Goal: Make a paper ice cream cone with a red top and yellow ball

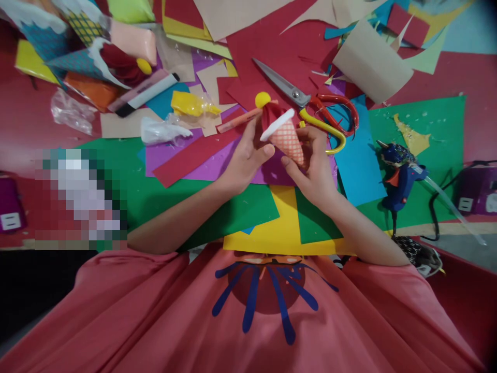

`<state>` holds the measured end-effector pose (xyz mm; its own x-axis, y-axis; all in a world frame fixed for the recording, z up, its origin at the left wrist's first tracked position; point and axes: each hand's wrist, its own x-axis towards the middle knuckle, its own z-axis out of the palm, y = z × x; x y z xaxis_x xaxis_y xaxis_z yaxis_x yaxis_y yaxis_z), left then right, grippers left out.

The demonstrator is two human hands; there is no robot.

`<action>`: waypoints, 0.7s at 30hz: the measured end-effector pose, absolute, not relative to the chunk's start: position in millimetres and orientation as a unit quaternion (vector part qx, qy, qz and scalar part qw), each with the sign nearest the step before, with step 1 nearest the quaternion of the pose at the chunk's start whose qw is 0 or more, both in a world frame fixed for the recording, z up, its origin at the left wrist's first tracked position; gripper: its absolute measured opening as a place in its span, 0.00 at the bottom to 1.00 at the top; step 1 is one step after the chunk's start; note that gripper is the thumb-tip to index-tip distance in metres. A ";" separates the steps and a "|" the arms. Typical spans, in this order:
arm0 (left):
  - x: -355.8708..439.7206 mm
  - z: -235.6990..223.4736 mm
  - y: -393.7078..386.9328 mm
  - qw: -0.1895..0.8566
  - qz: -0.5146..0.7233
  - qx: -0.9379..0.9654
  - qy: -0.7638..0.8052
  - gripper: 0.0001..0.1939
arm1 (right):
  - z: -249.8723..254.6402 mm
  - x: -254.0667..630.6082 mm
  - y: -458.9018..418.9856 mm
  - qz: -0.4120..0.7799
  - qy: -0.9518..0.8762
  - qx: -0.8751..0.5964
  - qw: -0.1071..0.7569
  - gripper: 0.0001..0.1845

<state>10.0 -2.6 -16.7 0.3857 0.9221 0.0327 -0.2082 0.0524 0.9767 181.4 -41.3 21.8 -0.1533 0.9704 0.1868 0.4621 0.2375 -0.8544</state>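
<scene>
Between my two hands is a paper ice-cream cone (287,142) with an orange-and-white checked pattern. It lies tilted, with a white rim (278,124), a dark red top and a yellow ball (263,99) at the upper left. My right hand (316,171) grips the cone near its pointed end, thumb in front and fingers behind. At the red top, my left hand (244,160) is curled round with its thumb near the white rim; some of its fingertips are hidden. An orange pen-like stick (238,120) lies just behind my left hand.
Large scissors (297,96) with red and yellow handles lie behind my right hand. A blue glue gun (404,184) with a cord rests at the right. More decorated cones (83,65), clay packets (134,41) and a marker (147,93) crowd the back left. Coloured paper (357,166) covers the table.
</scene>
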 end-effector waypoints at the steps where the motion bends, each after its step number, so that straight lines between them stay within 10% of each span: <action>1: 10.0 -14.3 -2.9 0.676 0.429 0.503 0.325 0.39 | 21.7 180.5 -42.5 0.331 -0.694 -0.515 0.379 0.21; 21: 13.6 -5.0 -6.5 0.699 0.403 0.484 0.338 0.34 | 39.8 188.8 -30.7 0.634 -0.507 -0.498 0.303 0.27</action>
